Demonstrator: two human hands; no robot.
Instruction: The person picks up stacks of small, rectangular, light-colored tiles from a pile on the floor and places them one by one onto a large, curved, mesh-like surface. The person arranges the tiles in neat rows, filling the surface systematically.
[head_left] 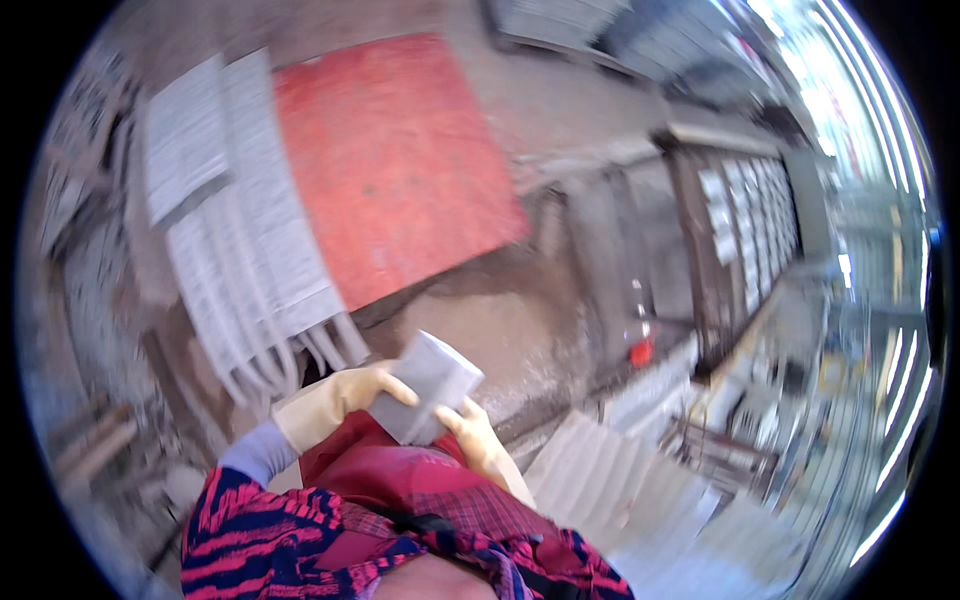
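Both my hands wear cream-coloured gloves and grip one flat grey rectangular block [425, 385], possibly a tile or paver, held tilted in front of my body. My left hand [372, 388] has it by the left edge, thumb on the upper face. On the right edge, my right hand [465, 425] grips it near the lower corner. The fingers beneath the block are hidden. A wet brown patch of floor [480, 320] lies just beyond it.
A large red sheet [400, 170] covers the ground ahead. Left of it lie grey ribbed slabs [240, 230]. Farther right, a dark rack [690, 250] holds rows of pale blocks [750, 225]. A small red object [641, 351] sits near it. Pale corrugated sheets [600, 470] lie close right.
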